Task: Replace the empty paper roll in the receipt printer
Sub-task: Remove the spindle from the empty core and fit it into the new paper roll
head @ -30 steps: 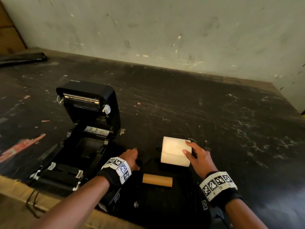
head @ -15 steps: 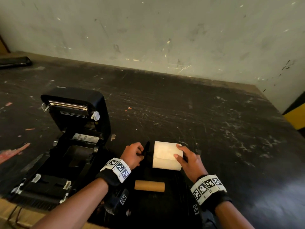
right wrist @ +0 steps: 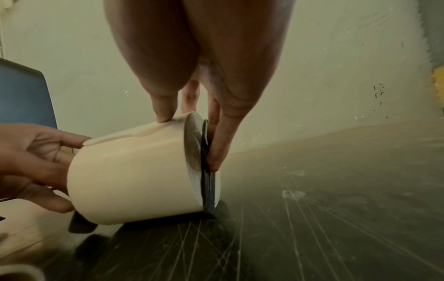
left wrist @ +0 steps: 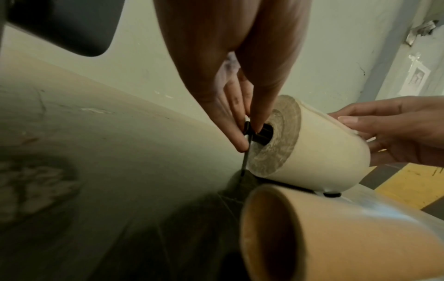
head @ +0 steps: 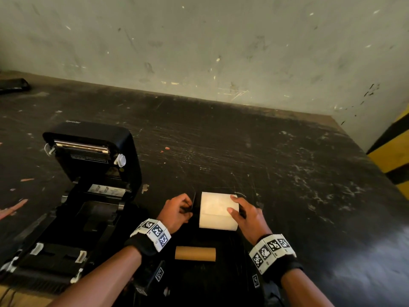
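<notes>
Spindle [left wrist: 260,133] is now being pinched by the left hand [head: 174,212] fingers and fed into the new paper roll [head: 218,210], steadied on the table [head: 287,173] by curled right hand [head: 247,214] fingers; a second ago it was only approached, so loading nears.

Left hand [head: 174,212] now pinches black spindle [left wrist: 260,133] at new paper roll's [head: 218,210] core; a second ago it rested beside printer [head: 88,185].

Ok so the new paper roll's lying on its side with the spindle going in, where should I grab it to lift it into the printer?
Probably by its two ends, one hand from each side. The paper roll lies on its side, its curved wall unwinds easily, and black flanges sit at both ends. The left hand already pinches the spindle; the right hand presses the far flange.
</notes>
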